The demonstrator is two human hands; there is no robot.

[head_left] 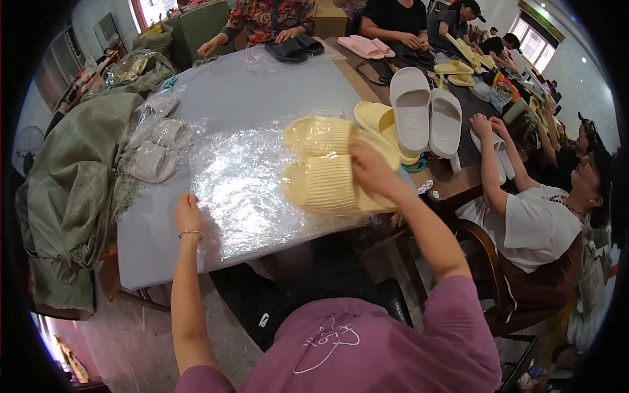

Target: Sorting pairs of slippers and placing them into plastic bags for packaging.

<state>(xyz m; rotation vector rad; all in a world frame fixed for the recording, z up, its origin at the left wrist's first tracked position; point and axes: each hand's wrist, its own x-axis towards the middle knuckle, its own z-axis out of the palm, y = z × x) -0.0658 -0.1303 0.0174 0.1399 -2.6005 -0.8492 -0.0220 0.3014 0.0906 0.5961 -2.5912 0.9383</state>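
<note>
A pair of ribbed yellow slide slippers (321, 183) lies side by side over the table's near right part, toes to the left. My right hand (377, 167) is closed on them at the strap openings. Their toe ends are inside the mouth of a shiny clear plastic bag (239, 187), spread flat to the left. At the bag's lower left edge, my left hand (189, 213) is closed with the fingertips on the film. Another yellow slipper pair (375, 118) sits just behind my right hand, partly covered by it.
Grey slides (411, 108) stand on the dark table at right. Bagged pale slippers (154, 160) lie at the table's left, beside a green cloth-covered heap (75, 177). Across the table, a person's hands (288, 34) are near black slippers (295, 49). A seated co-worker (534, 216) is at right.
</note>
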